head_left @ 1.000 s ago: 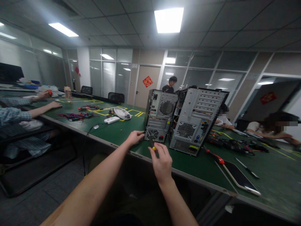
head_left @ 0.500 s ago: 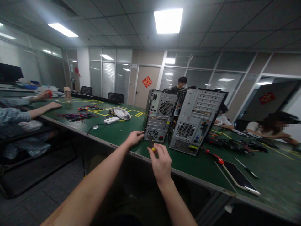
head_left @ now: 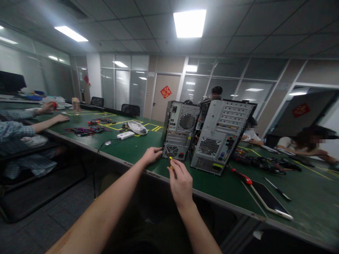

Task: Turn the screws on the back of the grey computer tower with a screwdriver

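Head view: left hand (head_left: 152, 155) and right hand (head_left: 181, 181), one screwdriver (head_left: 171, 159), two towers (left tower (head_left: 182, 129), right tower (head_left: 218, 143)), one phone (head_left: 271, 199).
The right hand pinches the screwdriver between thumb and fingers, right of the left hand and just before the left tower's lower back; the left hand, loosely open, holding nothing visible, reaches that tower's lower left edge on the surface (head_left: 119, 147).

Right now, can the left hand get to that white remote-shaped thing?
Probably yes: the left hand is beside the smaller computer case, and nothing tall seems to block the white thing.
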